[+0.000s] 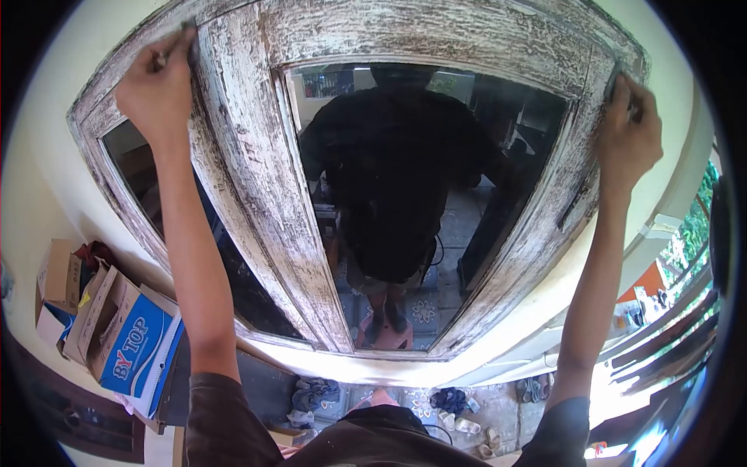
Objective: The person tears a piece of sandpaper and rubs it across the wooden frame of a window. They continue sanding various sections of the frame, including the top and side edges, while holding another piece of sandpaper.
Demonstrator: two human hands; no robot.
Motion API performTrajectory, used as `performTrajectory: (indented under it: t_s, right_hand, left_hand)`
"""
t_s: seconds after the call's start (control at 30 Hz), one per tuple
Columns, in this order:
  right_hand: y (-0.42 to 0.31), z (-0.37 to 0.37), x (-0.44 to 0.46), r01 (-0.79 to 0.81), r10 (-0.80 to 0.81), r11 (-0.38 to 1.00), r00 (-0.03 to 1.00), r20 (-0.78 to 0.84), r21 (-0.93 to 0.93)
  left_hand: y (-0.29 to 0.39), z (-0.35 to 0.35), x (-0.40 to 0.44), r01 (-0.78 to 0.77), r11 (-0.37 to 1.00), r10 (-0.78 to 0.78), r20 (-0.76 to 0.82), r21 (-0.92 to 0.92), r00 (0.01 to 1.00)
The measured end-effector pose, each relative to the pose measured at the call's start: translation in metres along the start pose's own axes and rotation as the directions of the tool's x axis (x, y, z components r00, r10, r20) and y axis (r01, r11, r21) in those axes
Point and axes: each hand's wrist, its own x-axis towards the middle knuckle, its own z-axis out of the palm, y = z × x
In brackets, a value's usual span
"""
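In front of me is a wooden window frame (245, 86) with worn, flaking whitish paint over brown. Its dark glass pane (498, 226) reflects a person. My left hand (159, 89) is raised to the upper left of the frame, fingers pinched together against the wood beside a dark vertical gap. At the upper right corner, my right hand (632, 132) is closed too, its fingertips at the frame's edge. Whatever either hand may be pinching is too small or hidden to make out. A second dark pane (132, 156) shows partly behind my left forearm.
At lower left, a blue and white carton (138, 350) marked "BY TOP" stands with other cardboard boxes (62, 276) on a dark surface. Below lie dark cloth (315, 393), another dark bundle (449, 400) and several pairs of footwear (467, 426). Slats (661, 350) and greenery are at right.
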Motion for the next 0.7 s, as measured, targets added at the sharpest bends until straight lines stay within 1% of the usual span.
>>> performTrajectory:
  t_s: [0.03,0.1,0.13,0.17,0.2,0.23,0.27,0.3,0.33,0.37,0.4,0.43,0.47,0.53,0.6,0.67,0.7]
  right_hand:
    - [0.006,-0.006,-0.018,0.034,-0.034,0.999,0.999,0.03,-0.003]
    - [0.017,-0.026,-0.068,0.084,-0.082,0.996,0.992,0.098,-0.012]
    - [0.019,-0.035,-0.086,0.104,-0.1,0.994,0.985,0.137,-0.02]
    - [0.02,-0.038,-0.09,0.104,-0.1,0.994,0.984,0.149,-0.022]
    - [0.021,-0.041,-0.093,0.164,-0.157,0.986,0.975,0.158,-0.03]
    - [0.022,-0.045,-0.097,0.221,-0.211,0.974,0.962,0.171,-0.041]
    - [0.026,-0.038,-0.087,0.2,-0.189,0.978,0.971,0.146,-0.063]
    - [0.032,-0.023,-0.065,0.178,-0.167,0.98,0.979,0.119,-0.085]
    - [0.034,-0.012,-0.04,0.16,-0.154,0.983,0.985,0.077,-0.087]
    - [0.031,-0.003,-0.013,0.085,-0.08,0.995,0.992,0.094,-0.05]
    - [0.019,0.002,0.002,0.076,-0.074,0.996,0.997,0.033,-0.053]
    - [0.024,0.01,0.017,0.014,0.002,0.977,0.997,0.076,-0.214]
    - [0.02,0.009,0.012,0.017,0.003,0.976,0.996,0.093,-0.219]
    - [0.005,0.001,-0.002,-0.027,0.027,0.999,0.999,0.032,-0.026]
    - [0.013,-0.015,-0.04,0.066,-0.057,0.996,0.986,0.156,-0.054]
    - [0.025,-0.033,-0.093,0.159,-0.152,0.987,0.974,0.166,-0.027]
    - [0.026,-0.04,-0.107,0.156,-0.149,0.987,0.977,0.155,-0.029]
  left_hand:
    - [-0.004,-0.008,-0.021,0.017,0.998,-0.018,0.016,0.053,1.0]
    - [-0.015,-0.022,-0.074,0.025,0.997,-0.024,0.012,-0.068,1.0]
    - [-0.022,-0.028,-0.095,0.032,0.998,-0.031,0.024,-0.059,0.999]
    - [-0.028,-0.033,-0.112,0.09,0.977,-0.082,0.047,-0.193,0.996]
    - [-0.03,-0.035,-0.121,0.145,0.935,-0.128,0.073,-0.324,0.989]
    - [-0.033,-0.035,-0.11,0.034,0.988,-0.024,0.067,-0.152,0.997]
    - [-0.032,-0.03,-0.097,-0.035,0.998,0.036,0.019,-0.049,0.999]
    - [-0.024,-0.022,-0.079,-0.05,0.994,0.049,-0.016,-0.096,0.999]
    - [-0.022,-0.012,-0.056,-0.105,0.991,0.1,-0.068,-0.077,0.993]
    - [-0.025,-0.004,-0.029,-0.085,0.995,0.086,-0.04,0.044,0.995]
    - [-0.009,-0.001,-0.012,-0.087,0.996,0.087,-0.039,-0.003,0.995]
    - [-0.002,0.001,0.002,-0.024,0.999,0.023,-0.035,-0.028,0.999]
    - [-0.001,0.004,0.006,0.002,0.995,-0.006,-0.034,-0.102,0.999]
    - [-0.008,0.003,-0.009,0.035,0.991,-0.039,-0.024,-0.13,0.999]
    - [-0.029,-0.001,-0.05,-0.007,0.981,-0.011,-0.095,-0.194,0.995]
    - [-0.033,-0.023,-0.106,0.004,0.993,-0.007,-0.025,-0.121,1.0]
    - [-0.033,-0.023,-0.12,-0.004,0.992,-0.001,-0.032,-0.127,0.999]
